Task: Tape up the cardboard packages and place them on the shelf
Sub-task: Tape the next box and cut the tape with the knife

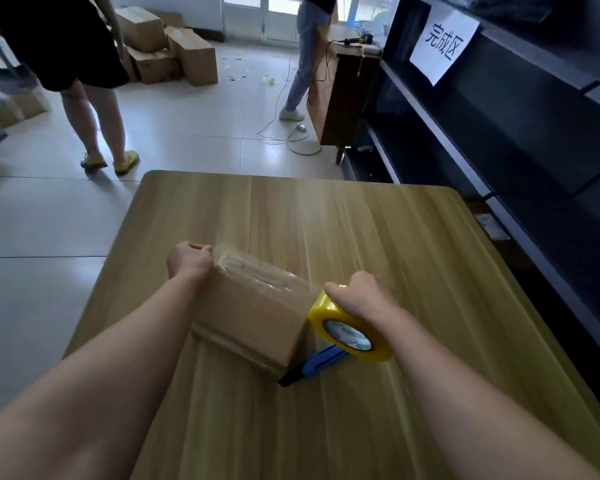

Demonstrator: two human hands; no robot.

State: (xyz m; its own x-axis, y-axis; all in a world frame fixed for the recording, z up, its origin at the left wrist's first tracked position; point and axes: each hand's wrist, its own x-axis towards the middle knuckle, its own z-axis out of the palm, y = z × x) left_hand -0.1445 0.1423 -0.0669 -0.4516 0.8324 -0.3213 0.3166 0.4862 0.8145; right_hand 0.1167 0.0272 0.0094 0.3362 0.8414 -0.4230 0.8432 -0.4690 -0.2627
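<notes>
A small cardboard package (253, 317) lies on the wooden table (326, 220), with clear tape across its top. My left hand (189, 259) grips the package's far left corner, fingers curled over the edge. My right hand (361, 294) holds a yellow tape roll (349, 330) at the package's right side, and a strip of clear tape runs from the roll over the package top. A blue utility knife (317, 363) lies on the table under the roll, by the package's near right corner.
A dark metal shelf (499, 109) with a white paper sign (442, 41) stands along the right. Two people (84, 64) stand on the tiled floor beyond the table, near stacked cardboard boxes (174, 50). A wooden desk (343, 88) with cables stands by the shelf.
</notes>
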